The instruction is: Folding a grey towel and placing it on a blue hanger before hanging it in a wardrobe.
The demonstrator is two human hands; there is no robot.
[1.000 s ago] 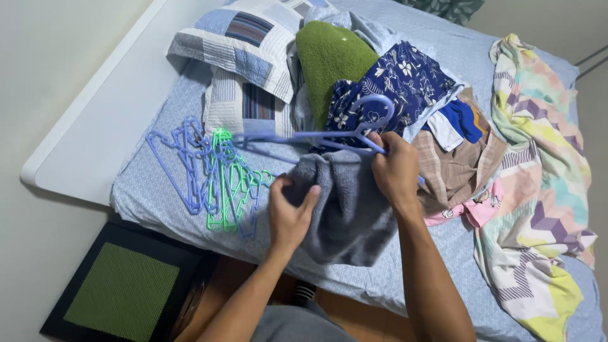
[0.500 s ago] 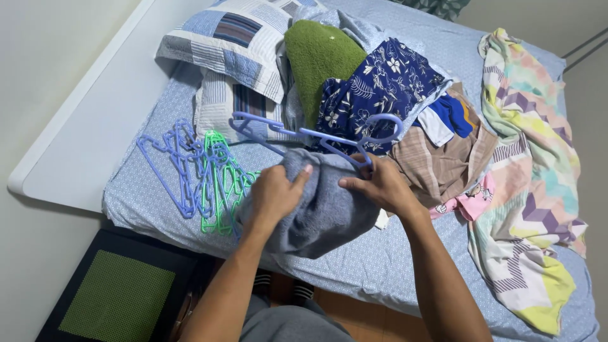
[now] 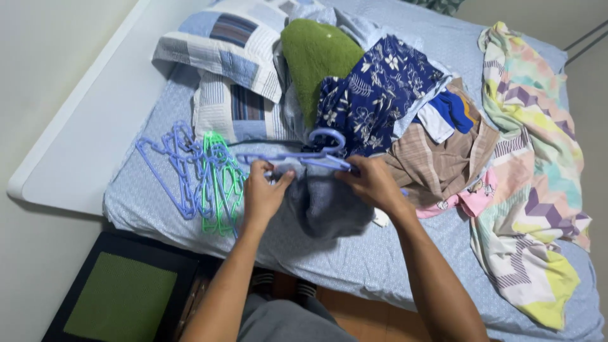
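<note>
Left hand (image 3: 263, 190): fingers curled shut on the near arm of a blue plastic hanger (image 3: 297, 158), pinching it together with the upper edge of a grey garment (image 3: 329, 206). Right hand (image 3: 373, 183): closed over the hanger's other arm and the cloth beneath it; exactly how the fingertips pinch is hidden.

Grey garment: soft knit or jersey by the look, limp, draped in a loose bunch over the bed (image 3: 354, 266) between the two hands. Judged light and floppy; it will sag and slide off a smooth hanger arm unless held at the shoulder seams or neck opening.

Blue plastic hanger: thin, stiff, light, hook pointing away from the person. Probably somewhat springy and could snap if forced; best held at the arms near the hook.

Nearby items: heap of blue and green hangers (image 3: 202, 174) on the bed, left of the left hand; navy floral cloth (image 3: 373, 95); green towel (image 3: 313, 57); patchwork pillows (image 3: 228, 69); brown checked cloth (image 3: 437, 164); pastel patterned blanket (image 3: 538, 158).
</note>
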